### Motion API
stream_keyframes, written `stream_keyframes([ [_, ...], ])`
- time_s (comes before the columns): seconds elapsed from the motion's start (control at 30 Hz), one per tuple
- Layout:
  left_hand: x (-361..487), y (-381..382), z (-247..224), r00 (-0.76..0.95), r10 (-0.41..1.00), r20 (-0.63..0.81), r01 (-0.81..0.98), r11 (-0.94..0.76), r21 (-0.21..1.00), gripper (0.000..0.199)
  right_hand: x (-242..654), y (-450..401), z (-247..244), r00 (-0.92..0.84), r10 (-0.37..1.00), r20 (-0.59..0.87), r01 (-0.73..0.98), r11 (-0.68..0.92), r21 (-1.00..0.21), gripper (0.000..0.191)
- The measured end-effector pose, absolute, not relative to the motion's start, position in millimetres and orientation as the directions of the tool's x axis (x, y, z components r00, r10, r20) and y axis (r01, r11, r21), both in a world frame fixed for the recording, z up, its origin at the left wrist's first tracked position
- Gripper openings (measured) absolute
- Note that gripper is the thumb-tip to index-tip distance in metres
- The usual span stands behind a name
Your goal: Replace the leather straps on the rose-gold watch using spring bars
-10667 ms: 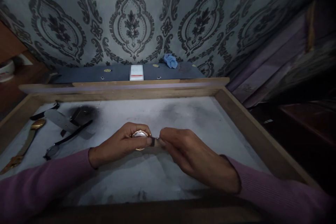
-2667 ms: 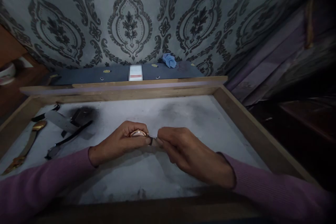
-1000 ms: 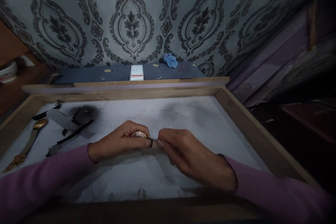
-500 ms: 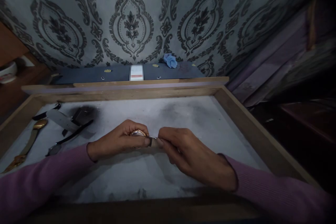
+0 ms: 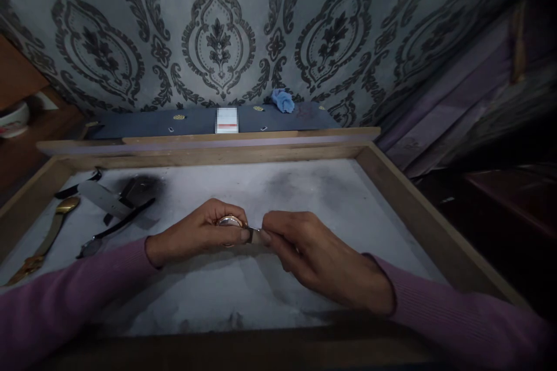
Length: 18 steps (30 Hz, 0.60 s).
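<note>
My left hand (image 5: 209, 225) is closed around a wristwatch (image 5: 229, 221) with a round, gold-rimmed case, its thumb across the lower edge. From the case a short greyish strap piece (image 5: 256, 237) reaches right, towards my other hand. There my right hand (image 5: 317, 258) pinches a thin, shiny metal tool (image 5: 254, 228) between thumb and fingers; its tip meets the watch where case and strap join. Most of the tool is hidden in the fingers, so its exact kind does not show. Both hands are held above the white surface of a wooden-framed tray (image 5: 391, 191).
At the tray's left lie a gold watch (image 5: 67, 204), a dark-strapped watch (image 5: 90, 246), a grey strap (image 5: 104, 200) and a black strap (image 5: 69, 190). Behind the tray's back edge are a small white box (image 5: 227, 120) and a crumpled blue cloth (image 5: 282, 101). A bowl (image 5: 15, 119) stands far left.
Almost nothing differs. Both hands keep their hold on the watch and the metal tool; the whole view has shifted very slightly.
</note>
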State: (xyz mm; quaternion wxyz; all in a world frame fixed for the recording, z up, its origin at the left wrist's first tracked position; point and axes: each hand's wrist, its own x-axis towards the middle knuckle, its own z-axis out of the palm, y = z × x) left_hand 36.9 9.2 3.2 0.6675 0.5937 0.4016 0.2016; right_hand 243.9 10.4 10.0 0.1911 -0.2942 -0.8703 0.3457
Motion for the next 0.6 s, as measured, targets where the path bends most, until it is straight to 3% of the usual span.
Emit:
stream_keyframes([
  [0.6, 37.1, 9.5, 1.4, 0.601, 0.746, -0.287, 0.190, 0.215, 0.958, 0.026, 245.2, 11.6, 9.0, -0.764, 0.632, 0.126, 0.386, 0.605, -0.696, 0.027],
])
